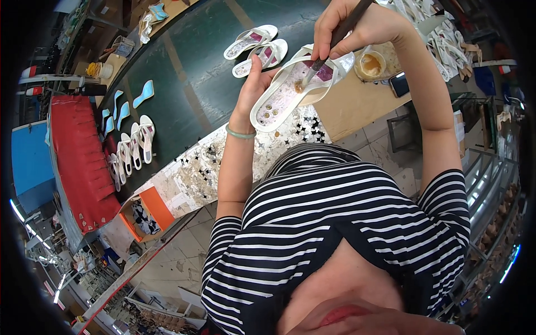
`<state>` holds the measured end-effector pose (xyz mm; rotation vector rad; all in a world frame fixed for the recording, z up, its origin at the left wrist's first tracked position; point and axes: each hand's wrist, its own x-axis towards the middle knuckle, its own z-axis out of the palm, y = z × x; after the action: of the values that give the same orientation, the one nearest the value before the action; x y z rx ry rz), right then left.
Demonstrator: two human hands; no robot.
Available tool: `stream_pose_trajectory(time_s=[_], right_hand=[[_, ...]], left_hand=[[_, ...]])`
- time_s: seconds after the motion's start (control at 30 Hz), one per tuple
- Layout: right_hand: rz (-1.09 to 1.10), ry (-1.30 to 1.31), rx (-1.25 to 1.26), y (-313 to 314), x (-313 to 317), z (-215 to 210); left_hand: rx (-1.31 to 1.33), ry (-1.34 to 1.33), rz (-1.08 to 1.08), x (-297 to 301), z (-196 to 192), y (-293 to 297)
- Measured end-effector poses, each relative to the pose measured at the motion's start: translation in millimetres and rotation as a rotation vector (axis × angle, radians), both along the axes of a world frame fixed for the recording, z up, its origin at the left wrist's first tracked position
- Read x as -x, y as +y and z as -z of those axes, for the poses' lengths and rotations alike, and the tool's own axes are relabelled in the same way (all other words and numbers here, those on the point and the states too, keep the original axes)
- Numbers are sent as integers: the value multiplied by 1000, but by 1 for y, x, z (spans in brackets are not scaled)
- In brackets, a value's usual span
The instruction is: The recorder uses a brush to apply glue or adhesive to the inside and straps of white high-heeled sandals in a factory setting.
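Note:
My left hand (pixel 255 85) is closed around the edge of a white sandal (pixel 274 106), its thumb pointing up beside the sole. The sandal is held tilted above the bench, with its pale, speckled insole facing up and white straps across it. My right hand (pixel 365 28) grips a brush (pixel 350 21) with a dark handle. Its bristle tip touches the insole, where a wet amber-brown spot shows. Right of the sandal stands an open tub (pixel 371 62) of amber, glue-like stuff. Two more white sandals, a front one (pixel 261 58) and a rear one (pixel 250 41), lie just beyond my left hand.
A dark green belt (pixel 187 61) runs along the bench, carrying a row of white sandals (pixel 135 146) and several light-blue shoe pieces (pixel 143 94). A phone (pixel 399 85) lies by the tub. White straps (pixel 444 47) are heaped at the far right. An orange box (pixel 157 205) sits near left.

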<state>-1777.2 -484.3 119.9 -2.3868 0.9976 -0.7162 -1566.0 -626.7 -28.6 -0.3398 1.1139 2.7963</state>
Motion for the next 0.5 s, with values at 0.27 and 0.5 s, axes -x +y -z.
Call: stream_pose_trajectory(time_s=[0.27, 0.5], right_hand=[[55, -35, 42, 16, 7, 9], [557, -149, -473, 25, -21, 0]], left_hand=[[86, 6, -14, 0, -9, -1], [106, -3, 26, 1, -11, 0]])
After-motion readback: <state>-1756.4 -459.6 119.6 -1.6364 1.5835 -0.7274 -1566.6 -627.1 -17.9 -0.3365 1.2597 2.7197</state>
